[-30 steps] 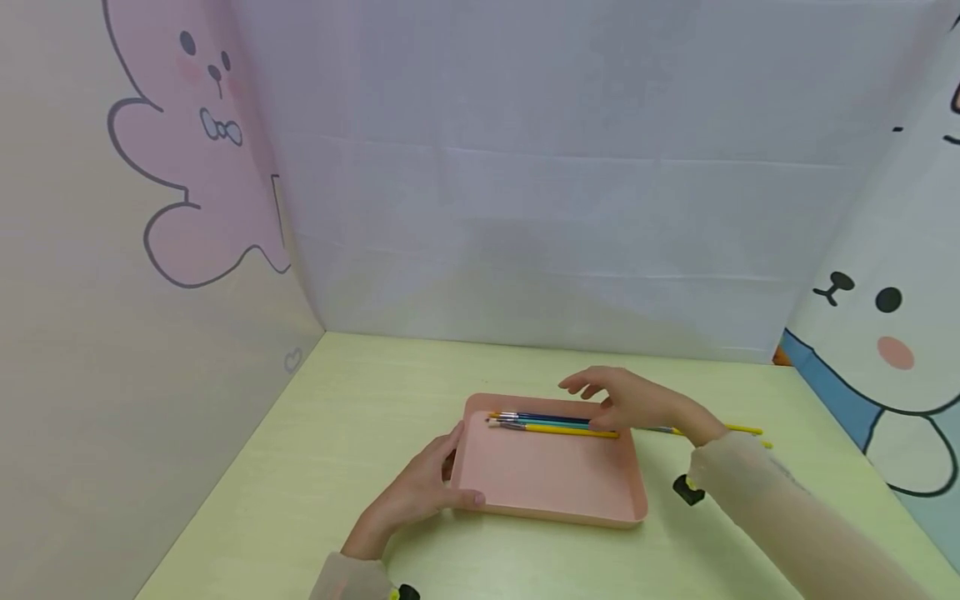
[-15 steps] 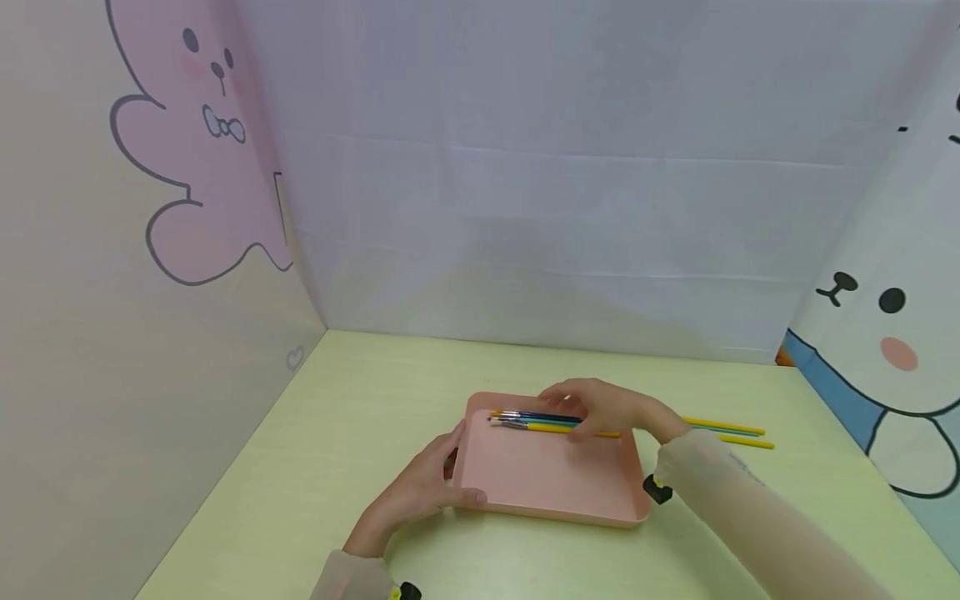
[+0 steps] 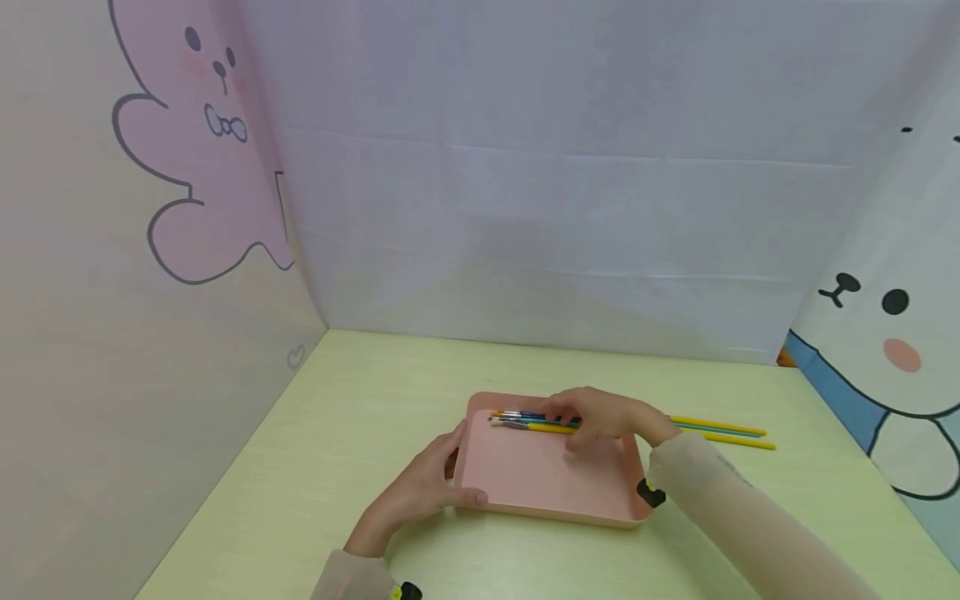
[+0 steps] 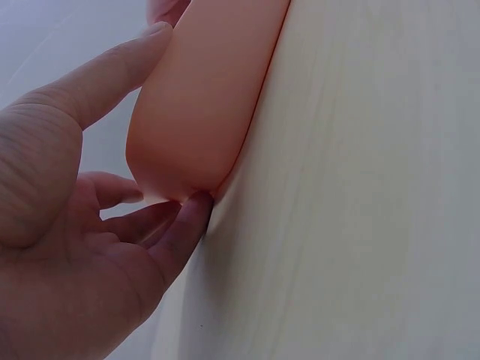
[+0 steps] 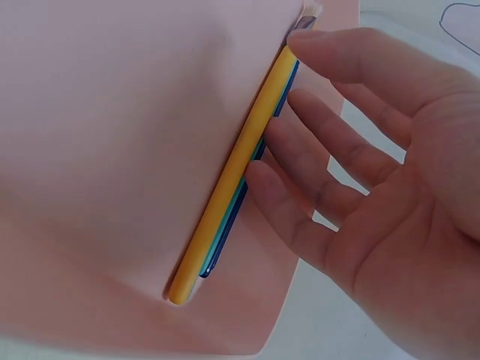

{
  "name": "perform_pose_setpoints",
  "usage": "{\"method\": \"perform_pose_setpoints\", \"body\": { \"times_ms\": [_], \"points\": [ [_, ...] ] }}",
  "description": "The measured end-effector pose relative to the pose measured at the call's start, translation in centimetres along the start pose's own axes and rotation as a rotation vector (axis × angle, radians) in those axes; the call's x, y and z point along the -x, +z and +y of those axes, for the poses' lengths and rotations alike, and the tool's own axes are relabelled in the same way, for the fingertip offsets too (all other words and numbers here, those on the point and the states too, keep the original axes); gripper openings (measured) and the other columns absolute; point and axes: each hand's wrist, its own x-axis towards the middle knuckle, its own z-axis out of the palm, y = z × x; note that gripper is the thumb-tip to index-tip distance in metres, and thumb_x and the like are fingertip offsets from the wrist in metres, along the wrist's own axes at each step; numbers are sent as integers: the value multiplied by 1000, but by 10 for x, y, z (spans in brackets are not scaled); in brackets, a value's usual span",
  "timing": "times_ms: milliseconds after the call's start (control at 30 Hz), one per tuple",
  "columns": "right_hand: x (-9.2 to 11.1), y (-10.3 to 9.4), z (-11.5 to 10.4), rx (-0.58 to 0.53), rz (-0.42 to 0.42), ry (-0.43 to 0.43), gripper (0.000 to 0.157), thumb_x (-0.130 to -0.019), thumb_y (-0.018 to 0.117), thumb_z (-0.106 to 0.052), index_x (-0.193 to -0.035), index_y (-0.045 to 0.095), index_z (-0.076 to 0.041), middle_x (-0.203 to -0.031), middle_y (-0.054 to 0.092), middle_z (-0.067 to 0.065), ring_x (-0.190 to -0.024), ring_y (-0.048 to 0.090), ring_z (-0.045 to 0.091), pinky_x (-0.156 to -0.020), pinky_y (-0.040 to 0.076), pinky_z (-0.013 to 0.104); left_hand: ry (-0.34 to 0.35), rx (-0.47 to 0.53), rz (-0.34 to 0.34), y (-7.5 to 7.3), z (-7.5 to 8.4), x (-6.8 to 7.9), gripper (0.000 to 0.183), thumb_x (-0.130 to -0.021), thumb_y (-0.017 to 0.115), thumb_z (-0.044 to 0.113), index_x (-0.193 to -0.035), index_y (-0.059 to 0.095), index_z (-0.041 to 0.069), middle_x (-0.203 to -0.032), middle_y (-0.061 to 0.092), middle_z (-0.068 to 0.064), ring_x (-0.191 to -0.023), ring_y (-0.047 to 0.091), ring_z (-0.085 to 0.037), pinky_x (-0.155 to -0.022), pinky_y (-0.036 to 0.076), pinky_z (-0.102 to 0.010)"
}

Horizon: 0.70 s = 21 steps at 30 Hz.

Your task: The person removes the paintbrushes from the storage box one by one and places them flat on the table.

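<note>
A pink tray (image 3: 540,483) lies on the table. My left hand (image 3: 423,483) grips its left side, the thumb on the near rim and the fingers at the side wall. In the left wrist view the fingertips (image 4: 196,206) sit at the tray's rounded corner. Along the tray's far side lie several paintbrushes: a yellow paintbrush (image 5: 232,172), a teal one and a dark blue one, bristles to the left. My right hand (image 3: 596,414) reaches over their handles. In the right wrist view its fingers (image 5: 281,191) are loosely bent beside the brushes, the thumb overlapping the yellow brush's upper end.
More paintbrushes lie on the table right of the tray, including a yellow handle (image 3: 742,444) and a teal handle (image 3: 723,429), partly hidden by the right arm. A pale curtain (image 3: 555,208) stands behind the table (image 3: 360,392), with printed cartoon panels at both sides.
My right hand has moved left and lower over the brushes in the tray, uncovering more of the brushes on the table. The left hand keeps its hold on the tray.
</note>
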Motion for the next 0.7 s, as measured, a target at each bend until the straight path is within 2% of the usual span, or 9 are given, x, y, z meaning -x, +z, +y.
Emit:
{"method": "perform_pose_setpoints", "body": {
  "times_ms": [200, 500, 700],
  "points": [
    [-2, 2, 0, 53, -11, -13, 60, -91, 80, -7, -147, 62, -11, -135, 68, 1, -121, 64, 25, -107, 52, 47, 5, -1, -1, -1, 1, 1, 116, -85, 92, 29, -172, 16, 14, -162, 41, -12, -135, 53, -24, -114, 45, -47],
    [-6, 6, -4, 70, -38, -25, 53, -88, 80, -2, -139, 68, -10, -129, 69, 2, -111, 63, 22, -100, 53, 43, 15, 0, -6, -1, -1, 1, 116, -84, 93, 31, -172, 17, 16, -160, 42, -11, -131, 55, -22, -113, 46, -44],
    [-11, 12, -8, 101, -29, 16, 51, -86, 76, 6, -132, 73, -18, -128, 67, 0, -109, 60, 20, -99, 53, 40, 10, 2, -4, -2, -1, 1, 117, -85, 93, 30, -172, 17, 15, -162, 41, -12, -134, 54, -22, -114, 45, -45]
  ]
}}
